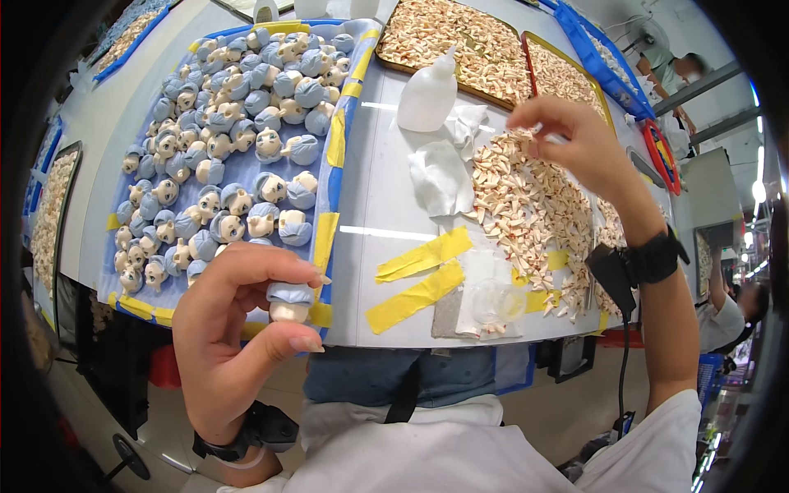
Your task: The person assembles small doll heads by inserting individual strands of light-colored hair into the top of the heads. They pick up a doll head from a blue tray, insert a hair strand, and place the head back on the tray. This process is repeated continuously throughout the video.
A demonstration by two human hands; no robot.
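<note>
My left hand (234, 329) pinches a small doll head (290, 303) with a pale blue top between thumb and fingers, in front of the tray's near right corner. The head's face is turned out of sight. Over the loose pile of small cream-coloured pieces with reddish edges (526, 205), my right hand (575, 144) hovers with bent fingers, thumb and forefinger apart. No piece shows between them. Left of the pile, a blue-rimmed tray (335, 193) lined with blue sheet and edged in yellow tape bears many similar doll heads (269, 145).
A white squeeze bottle (428, 94) and crumpled white tissues (441, 178) stand between tray and pile. Yellow tape strips (417, 296) and a small clear round dish (500, 303) lie near the front edge. Further trays of pieces (456, 41) are behind. Other people work at the right.
</note>
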